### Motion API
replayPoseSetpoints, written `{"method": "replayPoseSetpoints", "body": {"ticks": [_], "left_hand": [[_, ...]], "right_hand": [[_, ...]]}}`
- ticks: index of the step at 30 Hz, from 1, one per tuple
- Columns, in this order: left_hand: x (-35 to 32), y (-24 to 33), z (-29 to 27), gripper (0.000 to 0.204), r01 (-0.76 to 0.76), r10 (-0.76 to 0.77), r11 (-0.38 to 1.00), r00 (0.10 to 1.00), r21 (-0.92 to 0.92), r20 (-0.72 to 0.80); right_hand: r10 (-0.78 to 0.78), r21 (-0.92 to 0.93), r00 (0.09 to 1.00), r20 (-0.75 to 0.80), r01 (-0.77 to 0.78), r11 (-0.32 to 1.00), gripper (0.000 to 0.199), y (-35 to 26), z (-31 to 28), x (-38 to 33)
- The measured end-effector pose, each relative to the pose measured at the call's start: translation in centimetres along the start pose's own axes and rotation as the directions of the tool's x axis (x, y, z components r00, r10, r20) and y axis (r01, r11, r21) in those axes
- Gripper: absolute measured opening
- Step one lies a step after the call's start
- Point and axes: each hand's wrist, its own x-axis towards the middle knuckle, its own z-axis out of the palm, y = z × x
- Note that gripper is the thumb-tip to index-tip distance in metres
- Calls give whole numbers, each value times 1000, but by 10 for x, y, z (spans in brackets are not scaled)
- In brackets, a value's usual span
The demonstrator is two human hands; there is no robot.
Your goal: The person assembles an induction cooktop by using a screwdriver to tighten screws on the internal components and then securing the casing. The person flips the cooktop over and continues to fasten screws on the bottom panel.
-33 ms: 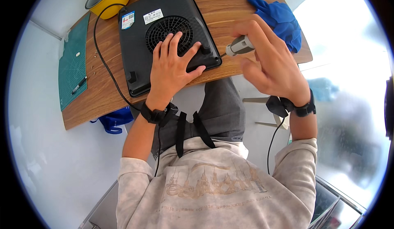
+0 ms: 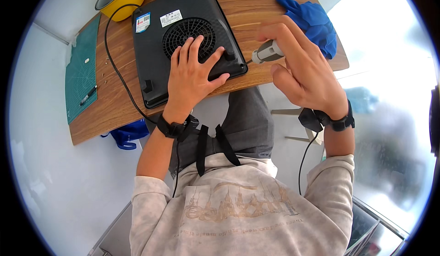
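My left hand [image 2: 188,75] lies open, fingers spread, on the upturned black appliance [image 2: 153,56], its longer fingertips over the round fan grille [image 2: 176,33]. My right hand [image 2: 309,68] curls around the rear of a grey-and-white screwdriver [image 2: 266,53], gripping it with forefinger and thumb standing off the handle; my hand hides its butt end. The shaft slants to the appliance's near right corner, though I can't tell how the tip is seated. The appliance sits on the wooden table [image 2: 250,8], between a green mat [image 2: 82,49] and a crumpled blue cloth [image 2: 316,27].
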Motion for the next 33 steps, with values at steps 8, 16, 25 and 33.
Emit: {"method": "replayPoseSetpoints", "body": {"ticks": [8,16,25,33], "left_hand": [[0,0,2,57,-5,5,1000,1000,2,-5],[0,0,1,58,-5,5,1000,1000,-10,-16],[0,0,2,57,-3,3,1000,1000,-28,-17],[-1,-2,4,59,-3,3,1000,1000,1,-2]], "right_hand": [[-131,-225,988,-78,111,968,43,10,15,5],[-211,-254,965,-157,167,953,32,12,12,17],[-140,-229,975,-172,99,968,38,12,15,15],[-94,-307,985,-145,45,951,35,1,15,12]]}}
